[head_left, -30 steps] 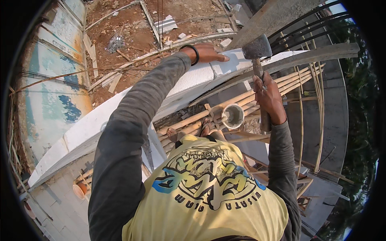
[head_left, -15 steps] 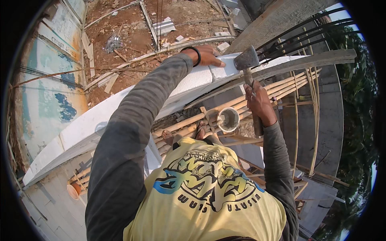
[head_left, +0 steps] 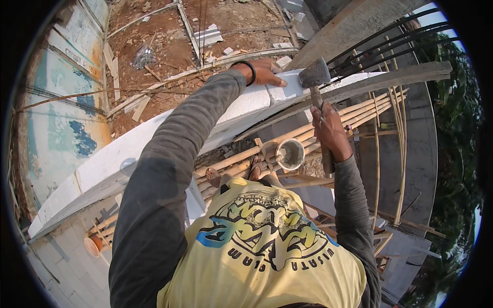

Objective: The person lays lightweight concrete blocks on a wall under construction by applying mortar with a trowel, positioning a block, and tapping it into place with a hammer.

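Observation:
My left hand (head_left: 263,72), with a black band at its wrist, lies over the top of a white block (head_left: 286,90) in the wall, fingers stretched out and thumb pointing right. My right hand (head_left: 331,131) is closed round the wooden handle of a mallet (head_left: 315,73) with a broad dark-grey head. That head is up at the right end of the block; whether it touches the block I cannot tell. More white blocks (head_left: 123,154) form the long wall running down to the left.
Bamboo poles (head_left: 246,153) make the scaffold under my feet, and a bucket (head_left: 290,154) of grey material stands on it. A long plank (head_left: 390,79) runs along the wall's near side. Dark bars (head_left: 395,43) stick out at upper right. Beyond the wall lies reddish soil (head_left: 149,36).
The view has shifted very slightly. Both hands and the mallet keep nearly the same place against the wall.

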A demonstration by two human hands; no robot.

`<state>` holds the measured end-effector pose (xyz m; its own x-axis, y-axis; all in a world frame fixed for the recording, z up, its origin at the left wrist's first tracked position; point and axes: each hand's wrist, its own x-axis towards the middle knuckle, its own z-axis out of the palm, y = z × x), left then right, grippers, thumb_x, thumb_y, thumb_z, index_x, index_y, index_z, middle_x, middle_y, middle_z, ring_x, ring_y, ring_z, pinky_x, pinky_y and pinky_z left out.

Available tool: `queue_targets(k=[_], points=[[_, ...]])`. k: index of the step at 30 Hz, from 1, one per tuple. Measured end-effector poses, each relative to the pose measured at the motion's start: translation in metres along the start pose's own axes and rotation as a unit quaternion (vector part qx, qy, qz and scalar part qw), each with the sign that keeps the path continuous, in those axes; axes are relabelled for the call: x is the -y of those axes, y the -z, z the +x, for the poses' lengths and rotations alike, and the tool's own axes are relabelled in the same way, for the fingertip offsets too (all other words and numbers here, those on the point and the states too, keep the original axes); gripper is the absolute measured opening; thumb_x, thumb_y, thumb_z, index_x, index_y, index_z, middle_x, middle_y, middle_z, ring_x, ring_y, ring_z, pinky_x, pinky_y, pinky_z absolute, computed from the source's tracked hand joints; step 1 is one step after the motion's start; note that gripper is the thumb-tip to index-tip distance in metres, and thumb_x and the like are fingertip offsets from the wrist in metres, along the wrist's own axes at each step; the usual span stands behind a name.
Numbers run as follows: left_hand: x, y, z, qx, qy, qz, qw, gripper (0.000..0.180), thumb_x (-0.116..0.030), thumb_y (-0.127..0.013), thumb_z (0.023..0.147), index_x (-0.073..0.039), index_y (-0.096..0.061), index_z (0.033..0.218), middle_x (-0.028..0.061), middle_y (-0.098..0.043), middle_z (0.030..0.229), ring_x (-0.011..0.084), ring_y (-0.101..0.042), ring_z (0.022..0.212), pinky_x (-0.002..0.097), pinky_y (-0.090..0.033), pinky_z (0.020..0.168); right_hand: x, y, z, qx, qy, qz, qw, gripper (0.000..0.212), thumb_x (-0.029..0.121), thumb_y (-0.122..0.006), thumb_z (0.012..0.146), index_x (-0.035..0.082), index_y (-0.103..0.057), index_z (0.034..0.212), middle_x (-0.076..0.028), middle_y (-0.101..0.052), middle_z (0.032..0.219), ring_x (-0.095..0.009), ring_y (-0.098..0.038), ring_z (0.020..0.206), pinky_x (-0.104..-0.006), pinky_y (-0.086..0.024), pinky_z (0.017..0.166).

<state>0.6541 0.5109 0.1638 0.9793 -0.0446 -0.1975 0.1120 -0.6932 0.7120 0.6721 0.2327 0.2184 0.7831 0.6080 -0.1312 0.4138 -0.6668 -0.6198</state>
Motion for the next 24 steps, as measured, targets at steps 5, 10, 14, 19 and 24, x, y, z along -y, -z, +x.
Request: queue_targets(k=[5,10,14,19,24], points=[[-0.009,0.005,-0.005,0.014,-0.013,0.043,0.999,0.075,-0.064,-0.063,0.082,-0.006,-0.063,0.13,0.0222,-0.057,0.133,0.0355,-0.055,0.122,0.046,-0.042,0.101,-0.019,0.0,0.007,0.022,0.001,-0.029,0.999,0.034,0.028,-0.053,0.101,-0.005,-0.045,0.095,-0.027,-0.059,0.065,-0.039,-0.063,0.053,-0.0442,-0.05,0.045],[-0.005,0.018,-0.017,0.079,0.017,0.099,0.992,0.077,-0.069,-0.059,0.082,-0.007,-0.064,0.128,0.0209,-0.056,0.132,0.0365,-0.055,0.121,0.0462,-0.042,0.1,-0.01,0.0,0.001,-0.006,0.041,-0.011,0.999,0.031,0.025,-0.054,0.1,-0.005,-0.046,0.096,-0.031,-0.06,0.071,-0.049,-0.062,0.066,-0.0529,-0.049,0.057],[0.006,0.017,-0.007,0.107,0.054,0.058,0.991,0.08,-0.07,-0.063,0.08,-0.005,-0.065,0.126,0.0217,-0.056,0.13,0.037,-0.055,0.12,0.0466,-0.042,0.1,-0.001,-0.011,-0.007,-0.042,0.141,-0.087,0.985,0.027,0.022,-0.054,0.099,-0.005,-0.047,0.097,-0.034,-0.061,0.078,-0.054,-0.058,0.076,-0.0579,-0.045,0.064],[-0.021,0.024,-0.018,0.118,0.049,0.033,0.991,0.086,-0.069,-0.064,0.08,-0.002,-0.058,0.135,0.0228,-0.051,0.139,0.0373,-0.045,0.134,0.0455,-0.035,0.111,-0.004,-0.002,-0.005,0.016,0.084,-0.07,0.994,0.029,0.022,-0.056,0.098,-0.006,-0.048,0.099,-0.033,-0.061,0.078,-0.052,-0.059,0.077,-0.0562,-0.045,0.066],[-0.037,0.031,-0.044,-0.008,0.055,-0.063,0.997,0.082,-0.062,-0.059,0.088,0.001,-0.05,0.14,0.0229,-0.047,0.146,0.0357,-0.043,0.137,0.0445,-0.033,0.114,-0.026,0.003,-0.037,-0.089,0.118,0.055,0.987,0.027,0.021,-0.058,0.095,-0.003,-0.052,0.108,-0.028,-0.063,0.08,-0.049,-0.061,0.076,-0.0508,-0.046,0.069]])
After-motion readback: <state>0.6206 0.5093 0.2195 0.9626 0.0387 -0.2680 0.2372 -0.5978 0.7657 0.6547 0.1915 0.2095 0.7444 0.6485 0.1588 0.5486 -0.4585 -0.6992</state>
